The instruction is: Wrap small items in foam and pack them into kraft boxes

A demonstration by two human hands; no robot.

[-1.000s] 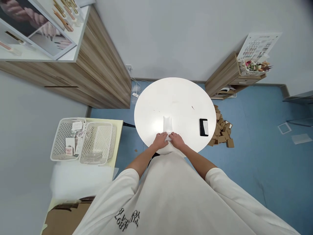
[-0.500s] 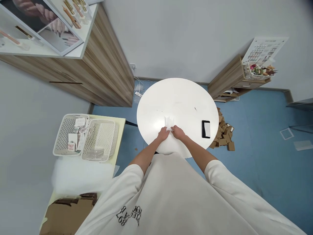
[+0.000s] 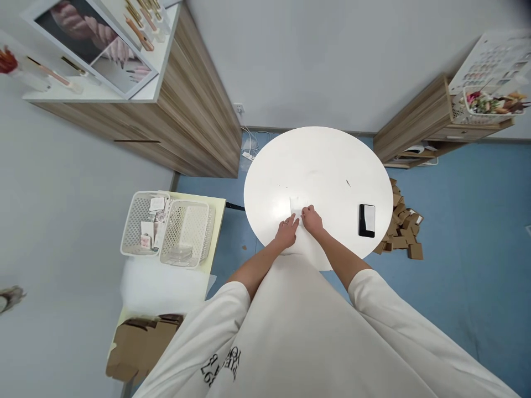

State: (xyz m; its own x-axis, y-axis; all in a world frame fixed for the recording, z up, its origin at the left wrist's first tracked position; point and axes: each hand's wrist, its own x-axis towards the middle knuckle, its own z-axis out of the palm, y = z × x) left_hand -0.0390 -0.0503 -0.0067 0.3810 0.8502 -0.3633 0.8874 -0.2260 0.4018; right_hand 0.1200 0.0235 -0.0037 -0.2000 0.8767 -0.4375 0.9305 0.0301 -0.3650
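Though on table (image 3: 319, 157), black device (image 3: 362, 221) clear of fingers (image 3: 308, 210)

Smooth white rounded tabletop (image 3: 319, 157): small flat translucent white piece (image 3: 295, 203) toward the near edge, partly covered; black rectangular object (image 3: 362, 221) with a white patch on top, at right; short dark mark (image 3: 348, 183) farther back. Left, pale yellow side table (image 3: 219, 206): two white perforated plastic baskets (image 3: 185, 221) side by side, cloudy white sheeting (image 3: 161, 284) just nearer, then brown cardboard (image 3: 143, 345). Blue floor (image 3: 456, 221): heap of small brown cardboard boxes (image 3: 400, 235), right of the tabletop.
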